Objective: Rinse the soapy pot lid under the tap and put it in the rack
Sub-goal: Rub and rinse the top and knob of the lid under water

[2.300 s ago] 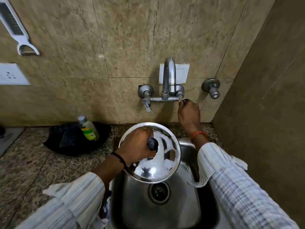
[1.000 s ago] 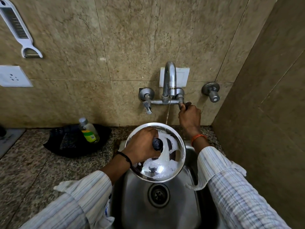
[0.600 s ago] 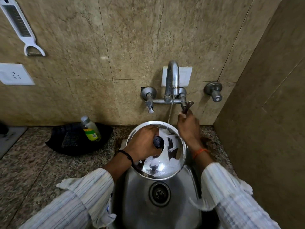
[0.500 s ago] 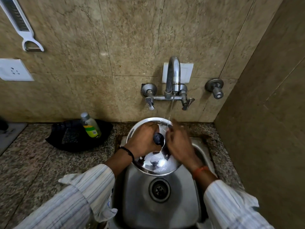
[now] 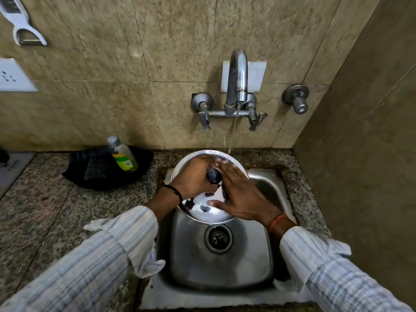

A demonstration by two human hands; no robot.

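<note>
The lid (image 5: pixel 208 211) is held over the sink (image 5: pixel 225 269) by its knob (image 5: pixel 213 175), gripped in the left hand (image 5: pixel 193 176); the right hand (image 5: pixel 238 197) is spread flat on it, holding nothing. A soapy slip could be risked. The tap (image 5: pixel 236 86) is running; a bottle (image 5: pixel 122 155) is left on the worktop (image 5: pixel 45 203); no rack is seen.

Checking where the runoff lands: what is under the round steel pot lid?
Below the round steel pot lid lies the steel sink basin with its round drain. The basin's back part is hidden by the lid.
</note>
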